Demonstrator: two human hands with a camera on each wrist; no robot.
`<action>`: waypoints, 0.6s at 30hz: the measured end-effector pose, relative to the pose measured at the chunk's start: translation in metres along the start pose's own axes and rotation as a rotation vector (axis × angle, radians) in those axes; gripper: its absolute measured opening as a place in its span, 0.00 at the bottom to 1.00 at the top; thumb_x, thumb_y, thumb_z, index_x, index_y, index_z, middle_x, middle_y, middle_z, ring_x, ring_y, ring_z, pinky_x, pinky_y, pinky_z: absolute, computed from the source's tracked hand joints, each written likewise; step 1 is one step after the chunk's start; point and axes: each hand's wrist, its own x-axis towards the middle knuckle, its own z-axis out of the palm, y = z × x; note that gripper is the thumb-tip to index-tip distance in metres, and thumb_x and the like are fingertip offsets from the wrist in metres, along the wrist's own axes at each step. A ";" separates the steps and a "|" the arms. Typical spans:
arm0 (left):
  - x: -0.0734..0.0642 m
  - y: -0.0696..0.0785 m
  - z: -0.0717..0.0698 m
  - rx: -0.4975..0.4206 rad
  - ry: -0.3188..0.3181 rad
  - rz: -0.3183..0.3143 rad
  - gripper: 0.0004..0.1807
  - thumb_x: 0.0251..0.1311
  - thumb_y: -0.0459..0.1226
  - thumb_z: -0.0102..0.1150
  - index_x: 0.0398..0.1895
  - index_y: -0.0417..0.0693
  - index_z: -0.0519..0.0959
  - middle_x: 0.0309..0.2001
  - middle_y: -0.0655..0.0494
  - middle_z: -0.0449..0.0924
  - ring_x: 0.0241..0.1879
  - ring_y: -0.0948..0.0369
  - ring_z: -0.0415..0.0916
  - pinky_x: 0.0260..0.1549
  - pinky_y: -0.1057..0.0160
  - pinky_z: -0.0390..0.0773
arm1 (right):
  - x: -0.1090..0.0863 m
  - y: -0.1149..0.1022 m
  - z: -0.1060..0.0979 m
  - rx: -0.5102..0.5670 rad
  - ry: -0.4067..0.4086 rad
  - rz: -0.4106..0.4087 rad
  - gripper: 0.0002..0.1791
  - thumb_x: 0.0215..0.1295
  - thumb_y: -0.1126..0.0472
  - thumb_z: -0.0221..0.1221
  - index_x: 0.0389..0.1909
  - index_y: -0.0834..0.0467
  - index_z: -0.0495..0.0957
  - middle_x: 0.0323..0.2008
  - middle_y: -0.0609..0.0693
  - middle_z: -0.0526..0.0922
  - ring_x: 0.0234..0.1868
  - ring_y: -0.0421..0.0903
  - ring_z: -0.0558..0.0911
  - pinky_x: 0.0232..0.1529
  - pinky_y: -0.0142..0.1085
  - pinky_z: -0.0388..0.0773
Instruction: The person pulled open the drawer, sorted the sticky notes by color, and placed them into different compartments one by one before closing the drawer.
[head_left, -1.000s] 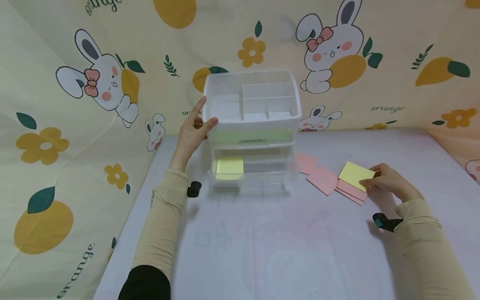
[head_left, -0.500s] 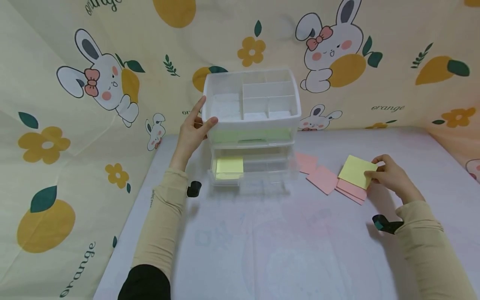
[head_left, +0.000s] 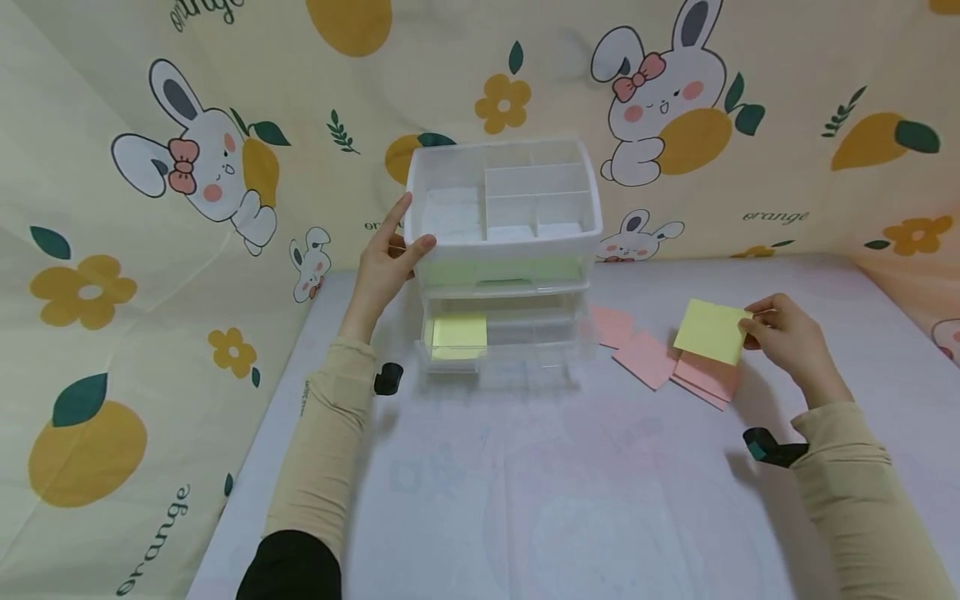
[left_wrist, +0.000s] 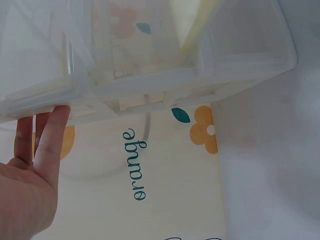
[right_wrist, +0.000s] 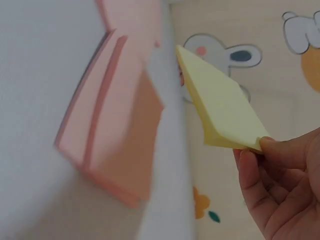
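Note:
A small white organizer with drawers (head_left: 504, 242) stands at the back of the table. My left hand (head_left: 386, 262) rests against its upper left side, thumb and fingers fairly straight; in the left wrist view the fingers (left_wrist: 52, 142) touch the frosted plastic edge. The lower clear drawer (head_left: 528, 354) is pulled out, with a yellow sticky note pad (head_left: 459, 336) in its left part. My right hand (head_left: 791, 342) pinches another yellow sticky note pad (head_left: 712, 332) by its edge. In the right wrist view this pad hangs apart from several pink sticky note pads (right_wrist: 117, 125).
The pink pads (head_left: 645, 360) lie overlapping on the white table right of the organizer. Something green shows inside the upper, closed drawer (head_left: 502, 273). The organizer's top has divided compartments (head_left: 537, 185). A patterned cloth (head_left: 457, 67) hangs behind.
My right hand has lifted the yellow pad off the pink ones, moving up and slightly away. My left hand and the organizer have stayed where they were.

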 end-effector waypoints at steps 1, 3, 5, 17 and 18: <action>0.000 0.000 0.000 -0.001 0.000 0.000 0.36 0.51 0.61 0.57 0.63 0.92 0.53 0.37 0.56 0.67 0.34 0.60 0.67 0.34 0.68 0.76 | 0.000 -0.003 0.000 0.012 0.006 -0.006 0.21 0.70 0.56 0.48 0.52 0.69 0.62 0.42 0.70 0.79 0.22 0.26 0.75 0.25 0.24 0.74; 0.000 0.000 0.000 -0.002 0.000 0.000 0.36 0.51 0.61 0.57 0.63 0.92 0.53 0.37 0.56 0.67 0.34 0.60 0.67 0.33 0.68 0.76 | -0.001 -0.010 -0.002 0.029 0.021 -0.015 0.20 0.70 0.55 0.48 0.52 0.67 0.63 0.38 0.63 0.82 0.22 0.26 0.76 0.25 0.23 0.73; 0.000 0.000 0.000 -0.003 0.000 0.001 0.36 0.51 0.61 0.57 0.63 0.92 0.53 0.36 0.56 0.67 0.34 0.60 0.67 0.33 0.68 0.76 | -0.002 -0.018 -0.003 0.043 0.038 -0.021 0.20 0.69 0.54 0.49 0.51 0.66 0.65 0.35 0.55 0.83 0.23 0.26 0.76 0.25 0.22 0.72; 0.000 0.000 0.001 0.000 0.006 0.003 0.36 0.52 0.60 0.57 0.63 0.92 0.53 0.36 0.55 0.67 0.34 0.60 0.67 0.33 0.68 0.75 | -0.011 -0.074 0.001 0.271 0.162 -0.156 0.08 0.65 0.58 0.57 0.41 0.57 0.72 0.23 0.18 0.74 0.22 0.25 0.76 0.27 0.20 0.73; 0.000 0.000 0.000 0.000 0.005 0.001 0.36 0.52 0.61 0.57 0.63 0.92 0.53 0.36 0.55 0.67 0.34 0.60 0.67 0.33 0.68 0.76 | -0.011 -0.078 0.003 0.314 0.172 -0.183 0.06 0.64 0.60 0.57 0.40 0.56 0.73 0.24 0.19 0.76 0.22 0.26 0.76 0.27 0.20 0.74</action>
